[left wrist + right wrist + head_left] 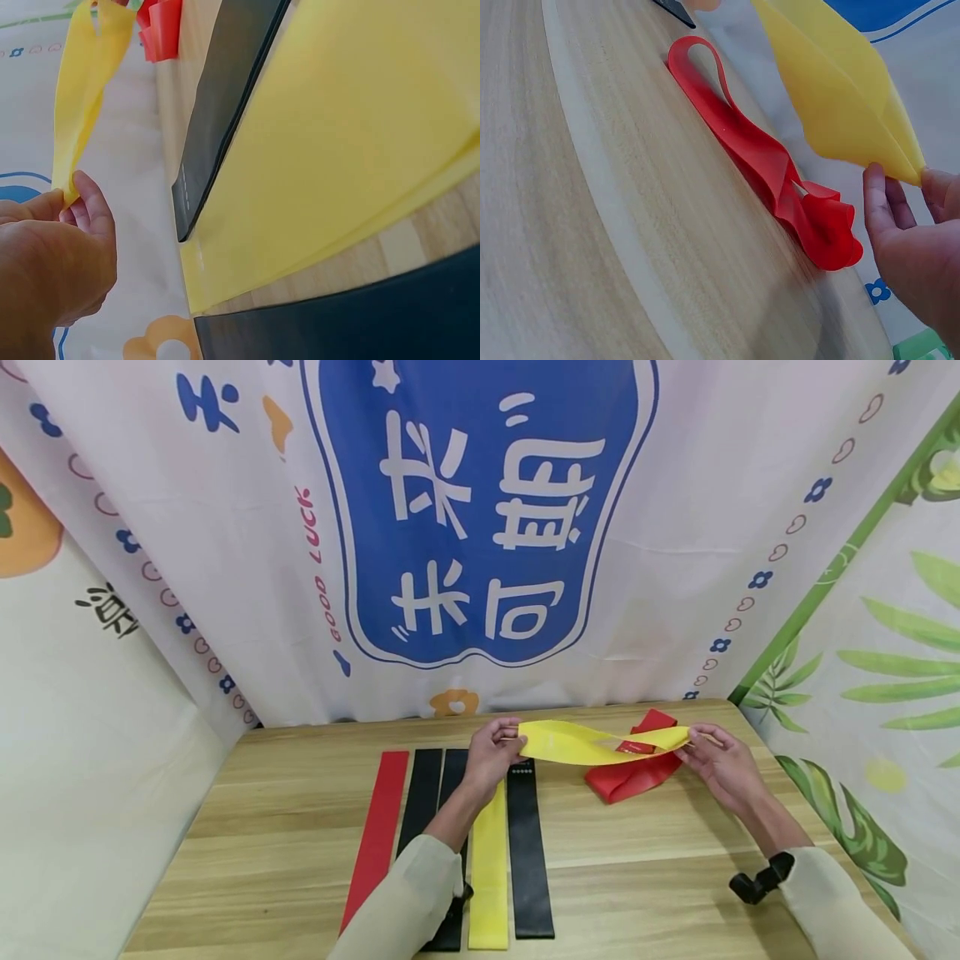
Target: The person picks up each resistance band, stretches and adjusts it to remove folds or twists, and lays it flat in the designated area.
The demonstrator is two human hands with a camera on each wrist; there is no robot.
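Observation:
A yellow resistance band (570, 745) is stretched sideways above the table, its loop slightly parted and twisted. My left hand (491, 753) pinches its left end between thumb and fingers, and my right hand (723, 764) pinches the other end. In the right wrist view the yellow loop (840, 82) hangs from the thumb and fingertips of that hand (919, 240). Below and behind it a crumpled red band (630, 777) lies on the table, its folds (765, 165) loose and curled. Under my left forearm lies a second yellow band (489, 868), flat.
Flat bands lie side by side at the table's middle: a red one (378, 827), black ones (422, 793) partly under the left sleeve, and a black one (530, 852) right of the yellow. A printed curtain (697, 568) hangs behind the wooden table (630, 893).

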